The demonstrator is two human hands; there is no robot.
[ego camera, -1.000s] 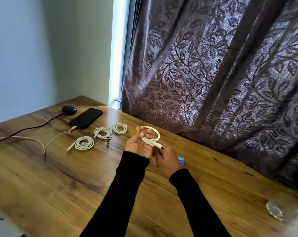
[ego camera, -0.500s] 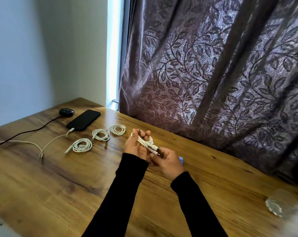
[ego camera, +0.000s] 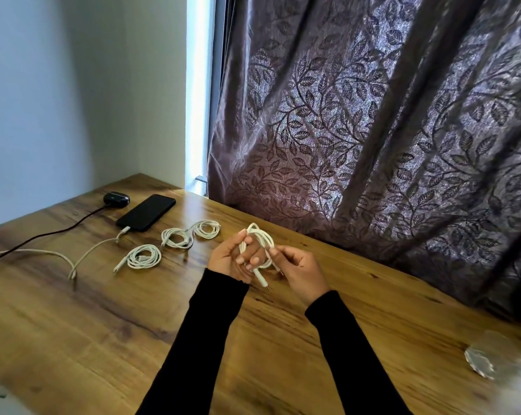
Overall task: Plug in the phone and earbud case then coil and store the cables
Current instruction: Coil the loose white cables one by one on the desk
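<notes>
Right now the left hand [ego camera: 234,259] has its fingers curled through a white cable [ego camera: 260,239] looped above the table [ego camera: 103,324], while the right hand [ego camera: 298,268] pinches the same loop at its 3 o'clock side, one plug dangling below. Toward 10 o'clock lie three coiled cables [ego camera: 175,238]; beyond them the phone [ego camera: 147,212] and earbud case [ego camera: 116,199] sit plugged in

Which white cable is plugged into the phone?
The long loose cable snaking across the table's left side: its end sits in the phone. The three coils beside it and the held one connect to nothing.
</notes>
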